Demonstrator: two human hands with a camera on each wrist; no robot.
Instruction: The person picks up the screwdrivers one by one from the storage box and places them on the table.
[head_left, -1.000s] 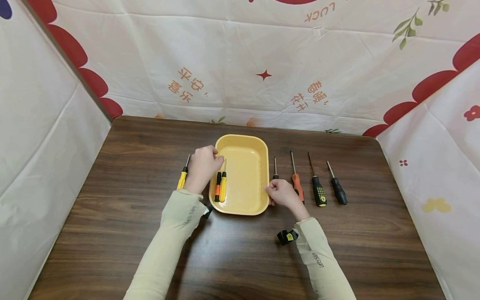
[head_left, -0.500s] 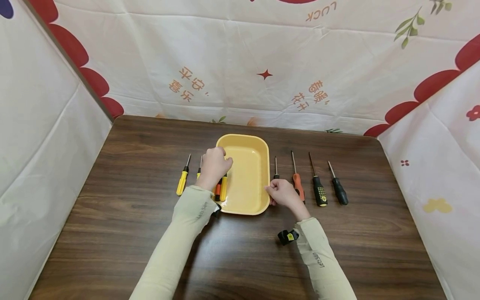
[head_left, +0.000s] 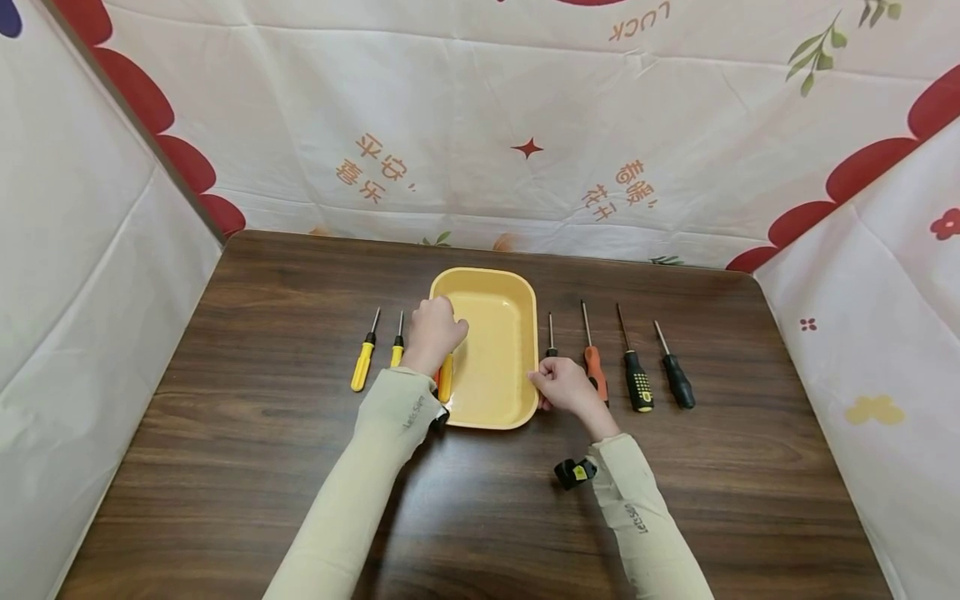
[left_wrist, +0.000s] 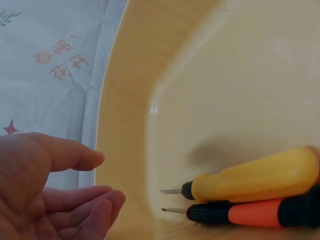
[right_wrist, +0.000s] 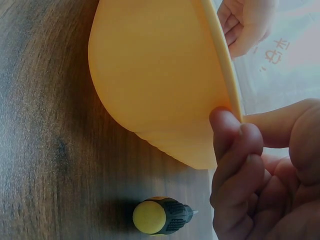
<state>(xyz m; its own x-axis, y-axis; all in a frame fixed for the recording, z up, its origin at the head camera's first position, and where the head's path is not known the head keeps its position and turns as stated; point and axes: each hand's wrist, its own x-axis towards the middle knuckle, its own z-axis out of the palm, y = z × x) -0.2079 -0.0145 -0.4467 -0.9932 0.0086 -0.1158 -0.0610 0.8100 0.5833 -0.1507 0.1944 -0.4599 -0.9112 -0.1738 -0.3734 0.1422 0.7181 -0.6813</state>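
Observation:
A yellow plastic tray (head_left: 495,358) stands mid-table. Over its left side is my left hand (head_left: 433,333), with a gap between thumb and fingertips and nothing held, as the left wrist view shows. Beneath it, on the tray floor, lie a yellow-handled screwdriver (left_wrist: 260,177) and a black-and-orange one (left_wrist: 255,213), side by side; the hand partly hides them in the head view. My right hand (head_left: 564,383) pinches the tray's right rim (right_wrist: 227,65) between thumb and curled fingers.
Two yellow screwdrivers (head_left: 363,367) lie left of the tray, one partly behind the left hand. To the right lie a mostly hidden screwdriver (head_left: 551,352), an orange one (head_left: 594,367), a black-and-yellow one (head_left: 639,383) and a black one (head_left: 678,383). Printed cloth (head_left: 480,125) hangs behind.
My left hand has shifted right over the tray, covering more of the two screwdrivers inside and uncovering the second yellow one on the table. The right hand keeps its place at the rim.

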